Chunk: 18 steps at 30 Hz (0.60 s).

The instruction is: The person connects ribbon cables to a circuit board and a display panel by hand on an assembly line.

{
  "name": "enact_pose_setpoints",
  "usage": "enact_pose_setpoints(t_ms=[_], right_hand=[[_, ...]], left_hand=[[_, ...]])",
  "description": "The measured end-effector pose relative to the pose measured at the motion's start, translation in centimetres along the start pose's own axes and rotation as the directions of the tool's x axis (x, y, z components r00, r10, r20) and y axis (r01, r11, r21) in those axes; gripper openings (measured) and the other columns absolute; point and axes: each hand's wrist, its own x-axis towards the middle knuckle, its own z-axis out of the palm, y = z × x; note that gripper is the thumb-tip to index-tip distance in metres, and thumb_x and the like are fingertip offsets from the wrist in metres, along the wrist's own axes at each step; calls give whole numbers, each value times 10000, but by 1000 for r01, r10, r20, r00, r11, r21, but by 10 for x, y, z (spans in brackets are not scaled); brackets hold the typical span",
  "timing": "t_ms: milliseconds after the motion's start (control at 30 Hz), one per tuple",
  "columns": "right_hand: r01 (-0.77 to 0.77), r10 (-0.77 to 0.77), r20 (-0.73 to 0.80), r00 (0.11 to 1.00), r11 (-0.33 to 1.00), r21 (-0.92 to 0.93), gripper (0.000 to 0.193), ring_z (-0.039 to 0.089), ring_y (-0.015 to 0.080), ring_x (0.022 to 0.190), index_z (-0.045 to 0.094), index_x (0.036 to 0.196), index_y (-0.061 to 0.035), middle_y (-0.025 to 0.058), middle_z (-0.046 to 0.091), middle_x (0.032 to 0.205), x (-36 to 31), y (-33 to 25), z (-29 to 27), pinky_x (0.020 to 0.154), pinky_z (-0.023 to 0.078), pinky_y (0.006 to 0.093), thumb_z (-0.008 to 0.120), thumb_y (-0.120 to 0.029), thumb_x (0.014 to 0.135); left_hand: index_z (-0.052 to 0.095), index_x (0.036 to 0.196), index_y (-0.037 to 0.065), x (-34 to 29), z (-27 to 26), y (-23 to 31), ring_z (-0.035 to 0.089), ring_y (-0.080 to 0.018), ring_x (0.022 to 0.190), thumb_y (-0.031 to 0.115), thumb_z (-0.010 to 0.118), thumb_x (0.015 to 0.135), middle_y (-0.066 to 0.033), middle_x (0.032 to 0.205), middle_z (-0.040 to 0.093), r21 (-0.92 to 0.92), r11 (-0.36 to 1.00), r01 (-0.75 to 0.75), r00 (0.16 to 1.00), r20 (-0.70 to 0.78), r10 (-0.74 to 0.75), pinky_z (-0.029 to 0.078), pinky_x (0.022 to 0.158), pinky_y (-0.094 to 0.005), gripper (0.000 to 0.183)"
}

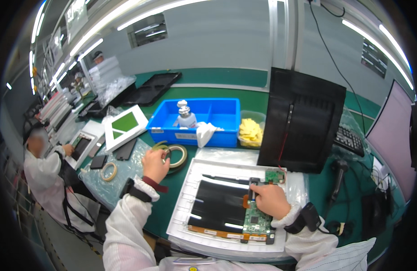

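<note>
I have the white frame (183, 212) lying at the near edge of the green tabletop (159, 217), bearing a black sheet (217, 205) and, right of it, a green circuit board (255, 220). My right hand (272, 202) is over the board's far end, index finger extended onto a small black block (252, 180); I cannot tell whether the fingers grip it. My left hand (155, 165) is narrow, fingers curled at the tape rolls (185, 159) beyond the frame's far left corner; a hold on the tape cannot be confirmed. Toward the tabletop's far edge I note a blue bin (226, 135) containing a pump bottle (187, 120). A black panel (303, 122) stands roughly upright behind the frame's far right corner. A co-worker (50, 176) sits beyond the tabletop's left edge.
</note>
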Motion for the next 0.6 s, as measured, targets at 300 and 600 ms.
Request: enact_pose_setpoints(t_ms=[300, 600], right_hand=[[56, -48, -111, 993, 996, 71, 220, 592, 302, 592, 629, 858, -82, 135, 603, 640, 0, 5, 6, 560, 473, 404, 504, -60, 679], [64, -53, -105, 993, 993, 99, 261, 592, 307, 604, 651, 890, -87, 136, 613, 661, 2, 5, 11, 574, 476, 397, 501, -63, 678]], left_hand=[[637, 878, 120, 38, 38, -63, 485, -290, 979, 212, 632, 713, -71, 933, 592, 300, 904, 305, 952, -125, -280, 405, 780, -447, 189], [652, 752, 122, 57, 36, -67, 587, -336, 789, 170, 597, 705, -127, 745, 631, 202, 898, 390, 920, -117, -373, 459, 696, -456, 87]])
